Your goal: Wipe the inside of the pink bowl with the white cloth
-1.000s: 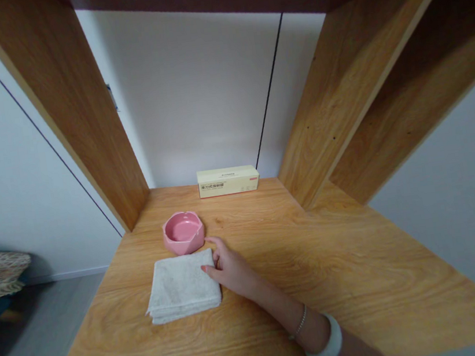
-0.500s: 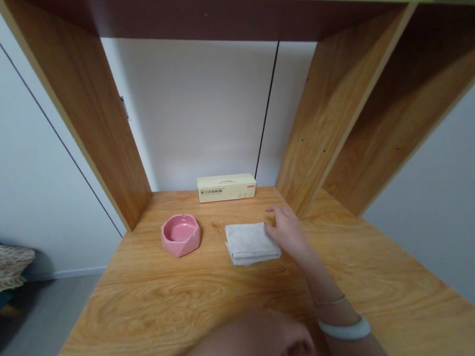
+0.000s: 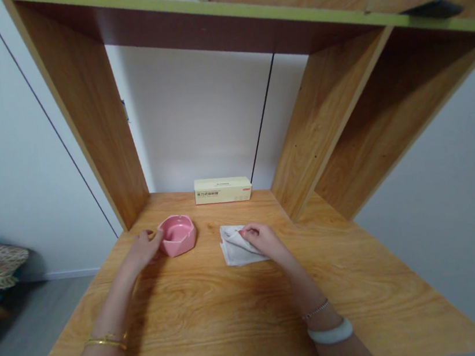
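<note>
We see the grey cloth (image 3: 239, 249) lying folded on the table (image 3: 221, 320), a little right of centre, with our right hand (image 3: 264, 240) resting on it, fingers curled and pinching up one corner of the top layer. The pink bowl (image 3: 177, 234) sits just to the left, well apart from the cloth, and our left hand (image 3: 143, 249) touches its near left side, fingers loosely open against the wall, not wrapped around it. If we pull the pinched layer alone, the fold may come undone and the cloth bunch up; a push on the bowl could slide it over the smooth wood. Behind stands a cream box (image 3: 223, 190) against the white wall. The table is wood-grained, framed by wooden uprights and a green-edged shelf (image 3: 242, 11) overhead, with grey floor at the left.
</note>
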Demonstrator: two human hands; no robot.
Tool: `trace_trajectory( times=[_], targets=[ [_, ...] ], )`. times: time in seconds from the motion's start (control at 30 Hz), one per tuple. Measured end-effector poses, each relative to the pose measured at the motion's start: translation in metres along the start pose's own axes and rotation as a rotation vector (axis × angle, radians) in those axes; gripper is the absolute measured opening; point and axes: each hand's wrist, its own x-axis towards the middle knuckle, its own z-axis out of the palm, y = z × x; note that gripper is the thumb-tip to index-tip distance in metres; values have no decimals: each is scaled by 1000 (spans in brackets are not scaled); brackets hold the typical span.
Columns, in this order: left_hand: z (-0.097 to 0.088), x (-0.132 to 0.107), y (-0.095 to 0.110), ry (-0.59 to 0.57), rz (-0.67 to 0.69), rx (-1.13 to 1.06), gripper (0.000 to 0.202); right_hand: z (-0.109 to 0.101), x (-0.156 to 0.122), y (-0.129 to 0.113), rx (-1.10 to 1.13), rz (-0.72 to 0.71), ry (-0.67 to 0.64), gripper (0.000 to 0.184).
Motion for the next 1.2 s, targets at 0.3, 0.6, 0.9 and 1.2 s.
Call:
trace_trajectory(
  times=[0.3, 0.6, 0.9, 1.2],
  targets=[
    [13, -9, 12, -181, -87, -470, 32, -6, 22, 1, 328, 88, 307, 24],
    [58, -27, 44, -430, 138, -602, 42, 15, 14, -14, 594, 12, 474, 30],
    [91, -28, 34, -257, 363, -421, 40, 32, 2, -21, 43, -148, 241, 26],
    [90, -43, 40, -192, 589, -309, 50, 24, 2, 0, -254, 40, 141, 35]
  ],
)
